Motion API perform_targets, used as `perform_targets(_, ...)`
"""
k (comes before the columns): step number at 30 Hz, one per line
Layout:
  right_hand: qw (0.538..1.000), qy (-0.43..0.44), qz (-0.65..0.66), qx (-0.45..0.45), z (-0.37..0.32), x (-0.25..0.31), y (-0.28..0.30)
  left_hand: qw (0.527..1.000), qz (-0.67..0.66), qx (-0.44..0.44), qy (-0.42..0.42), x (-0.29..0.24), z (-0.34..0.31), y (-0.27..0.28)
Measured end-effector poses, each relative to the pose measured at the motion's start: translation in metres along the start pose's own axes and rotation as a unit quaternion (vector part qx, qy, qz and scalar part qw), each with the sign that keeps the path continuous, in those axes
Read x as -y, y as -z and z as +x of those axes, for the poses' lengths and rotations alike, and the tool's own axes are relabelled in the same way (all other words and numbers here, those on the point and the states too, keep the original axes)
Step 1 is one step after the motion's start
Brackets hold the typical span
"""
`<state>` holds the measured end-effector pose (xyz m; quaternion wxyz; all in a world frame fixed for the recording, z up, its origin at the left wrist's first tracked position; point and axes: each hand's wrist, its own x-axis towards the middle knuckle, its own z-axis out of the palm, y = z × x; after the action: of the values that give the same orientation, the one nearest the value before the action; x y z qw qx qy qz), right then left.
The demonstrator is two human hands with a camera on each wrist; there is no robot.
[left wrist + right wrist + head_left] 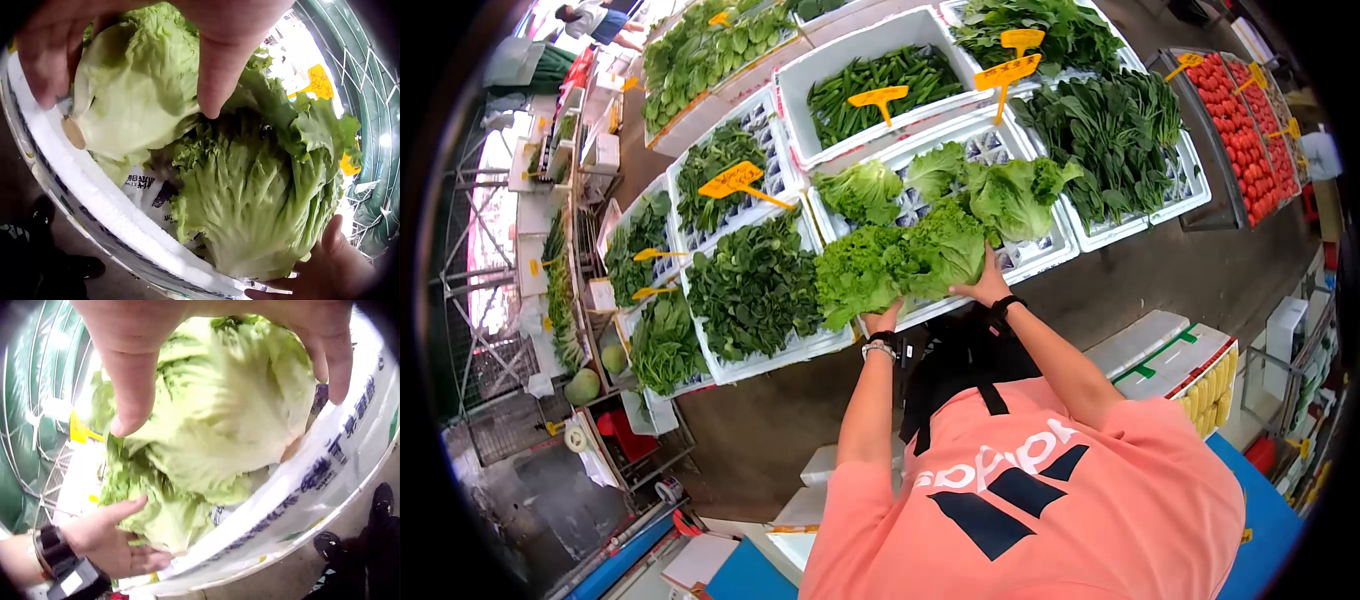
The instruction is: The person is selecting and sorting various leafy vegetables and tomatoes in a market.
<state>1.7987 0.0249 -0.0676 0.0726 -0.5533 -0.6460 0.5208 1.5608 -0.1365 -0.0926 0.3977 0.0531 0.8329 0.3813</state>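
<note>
In the head view, two leafy lettuces lie side by side at the near edge of a white foam box [1040, 262]. My left hand [882, 319] grips the left lettuce [855, 268], and my right hand [988, 284] grips the right lettuce [948, 250]. Seen from the left wrist, my left thumb and fingers [44, 69] span a lettuce [140, 87] with a pale cut stem; my right hand [334, 265] is at the base of the other. The right wrist view has my right hand [219, 325] curved round a lettuce [231, 406], with my left hand [115, 540] against its neighbour.
More lettuces [860, 192] lie farther back in that box. Foam boxes of dark leafy greens [755, 285] and green pods [880, 90] surround it, with orange price tags [1007, 73]. Tomatoes [1235, 120] are at the right; a person [598, 22] is at the far left.
</note>
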Motion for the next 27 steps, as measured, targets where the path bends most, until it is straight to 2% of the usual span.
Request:
perform_targets(1,0.999,0.018,-0.026,-0.006,-0.008,0.002,-0.007,0.999,-0.01,0.007,-0.032,0.03,0.023,-0.005)
perform_targets(2,0.998,0.037,-0.052,-0.014,-0.013,0.007,-0.012,0.999,0.027,-0.022,-0.026,0.033,0.024,-0.007)
perform_targets(4,0.995,-0.016,-0.092,-0.039,-0.01,0.022,-0.025,0.995,0.081,-0.055,0.004,0.037,0.03,-0.016)
perform_targets(6,0.986,-0.073,-0.134,-0.063,-0.008,0.035,-0.04,0.989,0.118,-0.064,0.055,0.011,0.013,-0.018)
perform_targets(7,0.986,-0.084,-0.115,-0.082,-0.003,0.036,-0.046,0.989,0.122,-0.061,0.055,0.008,0.015,-0.021)
perform_targets(10,0.986,-0.061,-0.069,-0.138,0.004,0.031,-0.051,0.981,0.135,-0.083,0.113,-0.019,0.006,-0.03)
perform_targets(12,0.988,-0.047,-0.06,-0.138,0.004,0.023,-0.044,0.972,0.134,-0.13,0.142,-0.026,0.0,-0.036)
perform_targets(15,0.993,-0.017,-0.026,-0.114,0.007,0.009,-0.027,0.987,0.086,-0.114,0.076,-0.018,-0.001,-0.03)
perform_targets(18,0.997,-0.039,0.042,-0.059,0.002,0.016,-0.011,0.994,-0.01,-0.094,0.048,-0.019,-0.008,-0.023)
perform_targets(22,0.996,-0.038,0.025,-0.082,0.008,0.006,-0.011,0.992,0.058,-0.107,0.045,-0.032,-0.02,-0.01)
perform_targets(25,0.996,0.006,0.065,-0.068,0.017,-0.02,-0.008,0.991,0.077,-0.111,0.019,-0.041,-0.03,0.004)
perform_targets(27,0.994,0.011,0.091,-0.056,0.027,-0.039,-0.009,0.984,0.105,-0.145,-0.003,-0.035,-0.035,0.005)
